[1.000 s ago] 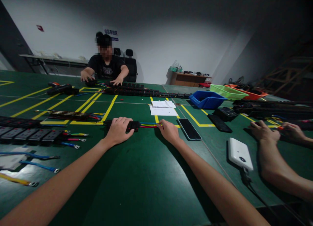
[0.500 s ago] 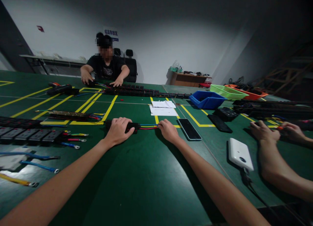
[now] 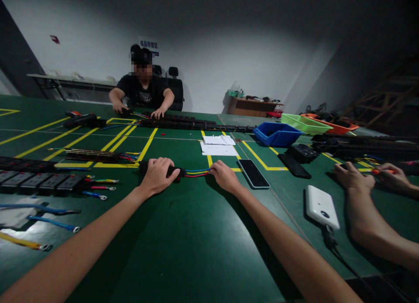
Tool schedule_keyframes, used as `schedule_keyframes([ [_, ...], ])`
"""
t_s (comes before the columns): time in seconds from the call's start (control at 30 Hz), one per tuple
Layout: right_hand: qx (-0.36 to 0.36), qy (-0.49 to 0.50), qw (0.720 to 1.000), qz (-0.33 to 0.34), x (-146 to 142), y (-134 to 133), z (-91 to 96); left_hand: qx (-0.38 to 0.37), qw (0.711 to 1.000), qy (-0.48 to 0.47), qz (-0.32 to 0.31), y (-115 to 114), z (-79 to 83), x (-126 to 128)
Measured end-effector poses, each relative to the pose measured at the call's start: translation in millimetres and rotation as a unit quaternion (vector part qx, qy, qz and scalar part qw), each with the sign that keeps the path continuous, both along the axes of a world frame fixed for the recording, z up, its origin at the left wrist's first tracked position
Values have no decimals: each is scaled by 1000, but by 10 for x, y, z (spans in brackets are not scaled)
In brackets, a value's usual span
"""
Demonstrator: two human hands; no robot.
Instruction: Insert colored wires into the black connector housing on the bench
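My left hand [image 3: 159,175] is wrapped over a black socket block [image 3: 177,174] on the green table, hiding most of it. Blue, yellow and red wires [image 3: 195,172] run out of the block's right end. Their far ends are pinched by my right hand [image 3: 224,175], whose fingers cover the tips. Left of my forearm lie black socket strips [image 3: 42,182] with coloured leads ending in ring terminals. Behind them rests a bundle of thin rods and wires [image 3: 98,155].
A phone [image 3: 253,173] lies right of my right hand, with white papers [image 3: 219,145] behind it. Farther right are a white power bank [image 3: 322,207], a blue bin [image 3: 277,133] and a neighbour's hands [image 3: 355,179]. A co-worker [image 3: 144,87] sits opposite, handling black strips.
My right hand has shifted very slightly left, and the wires between my hands now bow a little. My left hand stays on the block. The co-worker's hands have moved slightly.
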State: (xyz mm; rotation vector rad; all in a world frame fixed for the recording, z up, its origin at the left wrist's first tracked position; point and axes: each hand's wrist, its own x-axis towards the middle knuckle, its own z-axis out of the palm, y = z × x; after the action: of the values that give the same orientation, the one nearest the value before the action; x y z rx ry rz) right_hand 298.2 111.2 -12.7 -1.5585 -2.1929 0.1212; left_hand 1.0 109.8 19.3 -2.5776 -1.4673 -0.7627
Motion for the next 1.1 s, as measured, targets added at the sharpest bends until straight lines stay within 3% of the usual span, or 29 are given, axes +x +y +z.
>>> schedule_keyframes([
  [0.57,-60,116,987,98,113,99,-46,8,1000,-10,15,2,-2,-3],
  [0.83,-118,221,959,135,168,124,-9,16,1000,-18,13,-2,-7,6],
  [1.1,-155,379,909,77,159,159,-21,44,999,1,-24,2,-48,-17],
])
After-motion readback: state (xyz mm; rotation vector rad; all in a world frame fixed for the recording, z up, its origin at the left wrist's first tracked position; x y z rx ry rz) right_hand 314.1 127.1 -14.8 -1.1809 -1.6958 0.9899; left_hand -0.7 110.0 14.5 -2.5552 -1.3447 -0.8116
